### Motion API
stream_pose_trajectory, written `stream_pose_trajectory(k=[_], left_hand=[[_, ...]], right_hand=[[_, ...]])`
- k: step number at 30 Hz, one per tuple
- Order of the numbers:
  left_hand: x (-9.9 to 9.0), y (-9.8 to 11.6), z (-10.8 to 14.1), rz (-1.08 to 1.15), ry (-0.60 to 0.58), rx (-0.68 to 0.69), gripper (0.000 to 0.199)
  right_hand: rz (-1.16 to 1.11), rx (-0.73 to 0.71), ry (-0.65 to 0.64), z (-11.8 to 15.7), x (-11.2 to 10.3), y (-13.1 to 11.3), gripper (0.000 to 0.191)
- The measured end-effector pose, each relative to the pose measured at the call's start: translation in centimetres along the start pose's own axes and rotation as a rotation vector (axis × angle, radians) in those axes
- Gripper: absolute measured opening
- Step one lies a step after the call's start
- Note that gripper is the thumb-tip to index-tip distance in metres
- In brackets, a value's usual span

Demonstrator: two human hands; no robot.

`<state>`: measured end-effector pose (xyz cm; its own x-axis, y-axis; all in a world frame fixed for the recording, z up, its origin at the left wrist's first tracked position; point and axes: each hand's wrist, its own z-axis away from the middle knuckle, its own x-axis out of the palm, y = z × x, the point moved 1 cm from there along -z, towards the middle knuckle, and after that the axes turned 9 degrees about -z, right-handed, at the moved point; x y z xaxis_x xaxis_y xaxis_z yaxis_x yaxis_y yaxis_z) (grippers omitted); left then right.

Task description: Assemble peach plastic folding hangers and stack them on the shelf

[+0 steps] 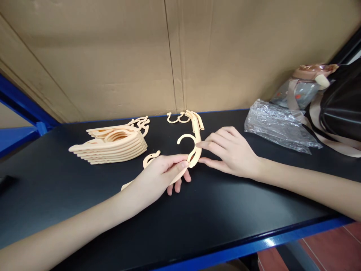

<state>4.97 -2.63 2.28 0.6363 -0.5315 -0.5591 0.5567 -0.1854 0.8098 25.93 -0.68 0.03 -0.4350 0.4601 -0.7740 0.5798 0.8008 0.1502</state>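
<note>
Stack of cream hangers mid-L of frame; L hand nr ctr, thumb & fingers pinching a cream hanger at ctr; R hand R of ctr, index on same hanger, can't tell if pinching; clear plastic bag upper R.

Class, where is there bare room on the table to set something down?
Bare table lies between the right forearm and the blue front edge, and between the hanger stack and left forearm. Crowded: the middle, where left hand and right hand meet at a hanger, and the back right, with plastic, bottle and black item.
</note>
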Motion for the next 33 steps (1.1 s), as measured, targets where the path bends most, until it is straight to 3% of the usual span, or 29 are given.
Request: stream_pose_trajectory(k=[7,14,18,24,33], left_hand=[[0.0,-1.0,-0.1,-0.079,-0.010,-0.011,0.034],[0.7,-0.8,0.5,-0.224,-0.017,0.053,0.031],[0.9,-0.6,0.7,-0.373,-0.015,0.093,0.031],[1.1,-0.7,1.0,-0.545,0.032,0.215,0.016],[0.7,-1.0,1.3,-0.861,0.189,0.438,0.018]], right_hand=[[-0.118,-0.114,-0.197,-0.1,0.2,0.2,0.043],[-0.204,-0.042,-0.187,-0.2,0.1,0.1,0.045],[-0.245,0.089,-0.174,-0.1,0.2,0.4,0.042],[-0.423,0.333,-0.207,0.1,0.7,1.2,0.016],[-0.489,0.378,-0.217,0.0,0.6,1.3,0.009]])
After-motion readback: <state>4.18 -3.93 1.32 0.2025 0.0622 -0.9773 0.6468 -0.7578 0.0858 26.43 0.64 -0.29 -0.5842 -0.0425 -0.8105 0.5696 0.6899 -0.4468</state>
